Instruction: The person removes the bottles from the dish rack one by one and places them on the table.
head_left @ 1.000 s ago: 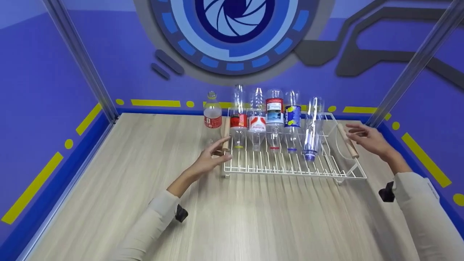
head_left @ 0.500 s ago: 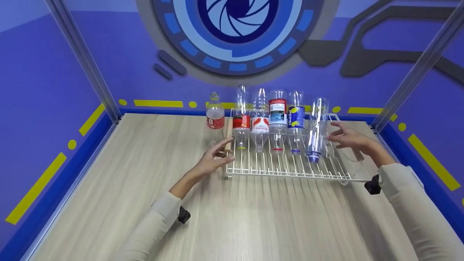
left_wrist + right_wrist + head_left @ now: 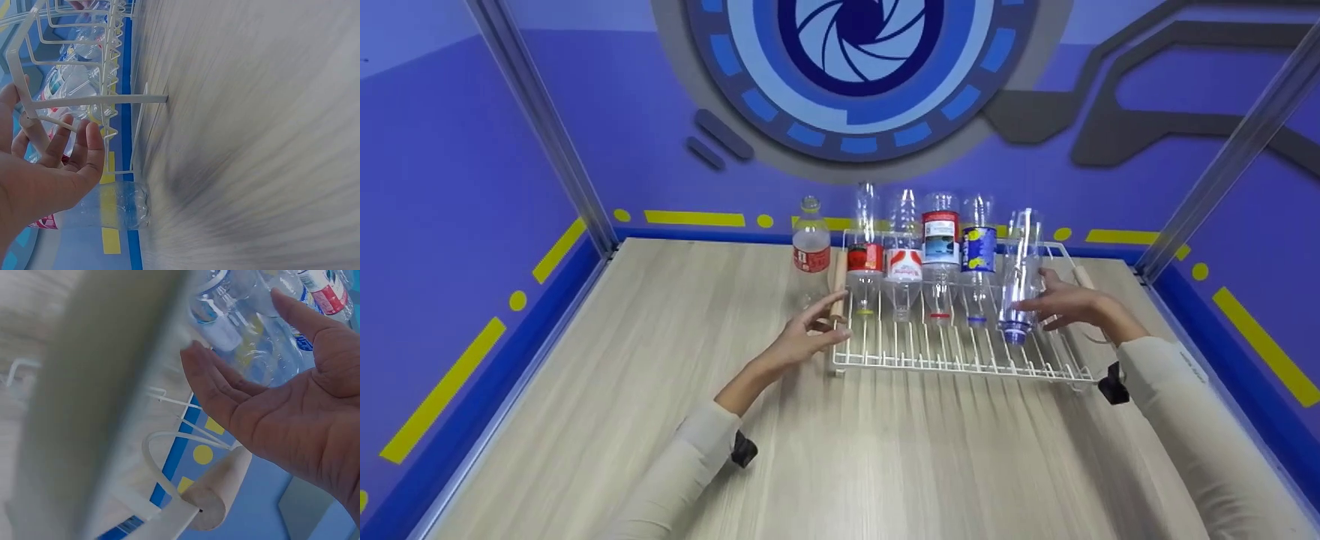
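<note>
A white wire dish rack (image 3: 960,369) with wooden handles stands at the back of the table. My left hand (image 3: 802,337) holds its left front corner, fingers curled at the wooden handle (image 3: 36,135). Five clear plastic bottles stand neck down in a row along the rack. The rightmost, an unlabelled bottle (image 3: 1023,255) with a blue neck end, leans slightly. My right hand (image 3: 1069,302) is beside this bottle, thumb and fingers spread to either side of it. In the right wrist view, the thumb (image 3: 304,318) overlaps the clear plastic and the fingers are nearly straight.
A plastic bottle with a red label (image 3: 811,259) stands upright just left of the rack, close to my left fingers. The rack's right wooden handle (image 3: 219,489) lies below my right hand. Purple panels (image 3: 607,165) and metal posts (image 3: 544,127) border the table.
My right hand has moved left from the rack's right handle to the rightmost bottle. The left hand stays at the rack's corner. The head view has shifted slightly.
</note>
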`<action>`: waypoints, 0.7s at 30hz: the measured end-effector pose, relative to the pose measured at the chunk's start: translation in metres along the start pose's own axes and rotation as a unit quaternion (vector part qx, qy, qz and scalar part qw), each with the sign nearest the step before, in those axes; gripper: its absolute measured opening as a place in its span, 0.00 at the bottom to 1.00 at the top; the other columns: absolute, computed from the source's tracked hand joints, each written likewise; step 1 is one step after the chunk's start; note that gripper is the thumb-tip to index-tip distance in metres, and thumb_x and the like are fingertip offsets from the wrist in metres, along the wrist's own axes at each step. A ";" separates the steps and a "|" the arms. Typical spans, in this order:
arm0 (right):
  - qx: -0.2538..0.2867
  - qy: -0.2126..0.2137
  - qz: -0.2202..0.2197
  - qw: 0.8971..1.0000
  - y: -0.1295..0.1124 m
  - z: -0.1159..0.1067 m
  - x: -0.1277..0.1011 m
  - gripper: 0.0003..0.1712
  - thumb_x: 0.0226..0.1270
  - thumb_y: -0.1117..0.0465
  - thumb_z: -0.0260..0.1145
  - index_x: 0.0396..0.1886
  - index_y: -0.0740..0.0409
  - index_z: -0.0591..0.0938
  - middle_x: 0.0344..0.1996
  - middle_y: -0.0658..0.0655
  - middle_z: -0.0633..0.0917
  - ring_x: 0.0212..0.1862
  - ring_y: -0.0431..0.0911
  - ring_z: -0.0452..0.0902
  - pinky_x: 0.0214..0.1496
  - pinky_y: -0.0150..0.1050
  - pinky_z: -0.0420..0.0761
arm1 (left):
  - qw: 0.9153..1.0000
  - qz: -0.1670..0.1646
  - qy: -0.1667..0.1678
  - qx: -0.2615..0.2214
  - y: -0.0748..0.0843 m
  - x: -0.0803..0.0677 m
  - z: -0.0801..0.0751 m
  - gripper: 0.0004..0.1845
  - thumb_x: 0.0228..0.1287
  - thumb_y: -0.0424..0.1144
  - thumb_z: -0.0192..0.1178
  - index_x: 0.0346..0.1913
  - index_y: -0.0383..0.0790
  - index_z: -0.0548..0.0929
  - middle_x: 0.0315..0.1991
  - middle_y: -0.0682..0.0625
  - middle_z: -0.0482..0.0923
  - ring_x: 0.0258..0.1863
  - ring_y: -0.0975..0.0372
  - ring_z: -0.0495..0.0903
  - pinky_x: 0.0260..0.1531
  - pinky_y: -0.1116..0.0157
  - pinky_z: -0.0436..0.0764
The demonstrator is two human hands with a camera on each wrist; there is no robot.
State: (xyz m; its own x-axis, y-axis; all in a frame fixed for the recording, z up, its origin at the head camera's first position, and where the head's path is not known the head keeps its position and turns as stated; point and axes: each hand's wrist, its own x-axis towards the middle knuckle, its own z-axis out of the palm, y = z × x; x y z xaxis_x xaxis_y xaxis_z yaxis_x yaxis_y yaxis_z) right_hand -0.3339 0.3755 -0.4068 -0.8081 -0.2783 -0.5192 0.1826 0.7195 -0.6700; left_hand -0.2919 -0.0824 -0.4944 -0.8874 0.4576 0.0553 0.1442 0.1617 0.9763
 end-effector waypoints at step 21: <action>0.057 0.039 -0.008 0.998 0.004 -0.009 -0.020 0.66 0.78 0.43 0.58 0.75 0.58 0.13 0.73 0.86 0.52 0.59 0.60 0.82 0.61 0.48 0.83 | 1.000 -0.001 0.001 0.004 0.001 0.000 0.001 0.38 0.71 0.44 0.65 0.80 0.55 0.61 0.65 0.37 0.74 0.55 0.53 0.75 0.54 0.50 0.81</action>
State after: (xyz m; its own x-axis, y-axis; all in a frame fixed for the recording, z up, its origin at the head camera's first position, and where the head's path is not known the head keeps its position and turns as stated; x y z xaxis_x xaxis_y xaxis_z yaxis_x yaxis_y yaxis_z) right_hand -0.3222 0.3897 -0.3942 -0.8523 -0.2357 -0.4670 0.2273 0.6372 -0.7364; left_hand -0.2916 -0.0808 -0.4936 -0.8891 0.4546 0.0531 0.1450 0.1698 0.9748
